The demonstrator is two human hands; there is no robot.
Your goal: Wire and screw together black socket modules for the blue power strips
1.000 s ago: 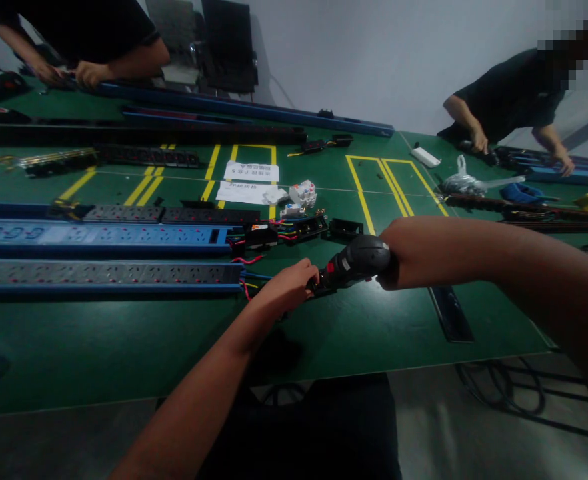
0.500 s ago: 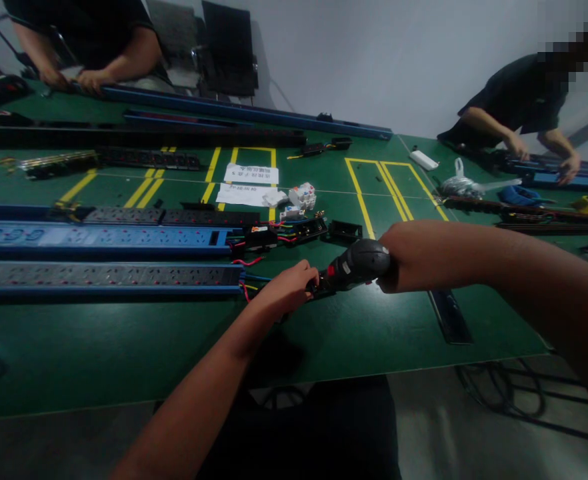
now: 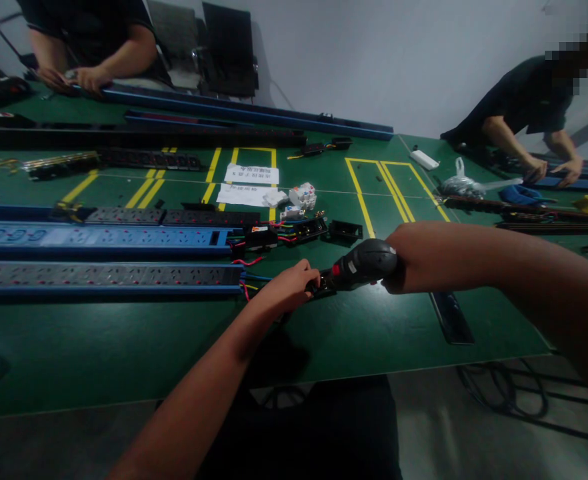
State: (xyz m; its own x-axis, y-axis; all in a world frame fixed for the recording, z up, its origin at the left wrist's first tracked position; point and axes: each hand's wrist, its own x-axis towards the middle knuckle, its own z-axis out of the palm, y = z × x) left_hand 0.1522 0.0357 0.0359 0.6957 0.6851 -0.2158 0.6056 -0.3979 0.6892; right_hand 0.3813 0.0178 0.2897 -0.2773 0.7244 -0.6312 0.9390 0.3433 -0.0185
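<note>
My right hand point(image 3: 400, 263) is wrapped round a black and red power screwdriver point(image 3: 367, 261), whose nose points left towards my left hand point(image 3: 297, 283). Those left fingers are closed on a small black part point(image 3: 327, 288), largely hidden under them and the tool; its kind does not show. Just left of this hand, coloured wires come out of the end of a blue-framed power strip point(image 3: 124, 275) with a row of dark sockets. Behind it lies a second strip with a light blue socket face point(image 3: 124, 237), wired to a black module point(image 3: 261, 237).
Near the middle are an open black housing point(image 3: 345, 231), white connectors point(image 3: 303, 195) and paper labels point(image 3: 251, 175). A dark flat phone-like slab point(image 3: 451, 319) lies right of the screwdriver. Two people work across the green table point(image 3: 384, 347), one handling a long blue rail point(image 3: 249, 112).
The power screwdriver and my right hand have shifted slightly to the right, away from my left hand, which stays almost still. Both people across the table have moved their hands a little.
</note>
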